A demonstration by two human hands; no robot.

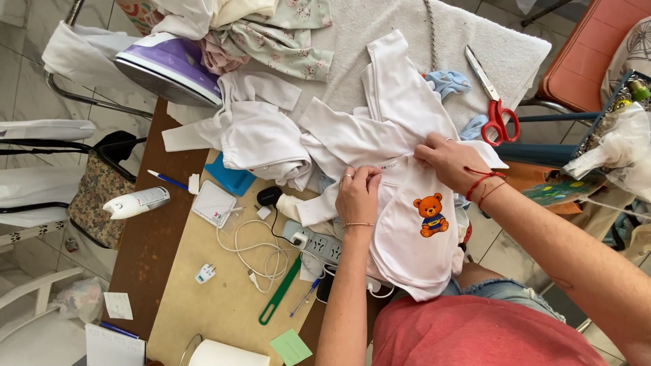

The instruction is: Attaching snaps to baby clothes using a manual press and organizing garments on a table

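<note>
Both hands work on a small white baby garment [413,230] with a printed teddy bear [432,215] on its front. The garment lies at the near right edge of the table [203,318] and hangs partly over the person's lap. The left hand [357,193] pinches the cloth near the neckline with the fingers closed narrow around a fold. The right hand [447,159] grips the same garment a little further to the right, also closed on the cloth, and it has a red thread bracelet [483,179] at the wrist.

Just beside the left hand, toward the middle of the table, lies a heap of other white clothes [271,135], touching the garment. At the far left corner a purple iron [169,68] rests on a pile of flowered fabric [278,37]. On the grey towel [502,54] at the far right edge there are red scissors [498,112] and a small light blue cloth [447,83].

Near the left edge of the table lie a white spray bottle [135,202], a blue pen [166,179] and a small white box [213,203]. A white cable [258,254] and a power strip [319,242] lie in the middle, and a green strip [279,290] lies near the front edge.

A flowered bag [98,196] hangs beside the left edge of the table; I cannot tell what is inside it.
</note>
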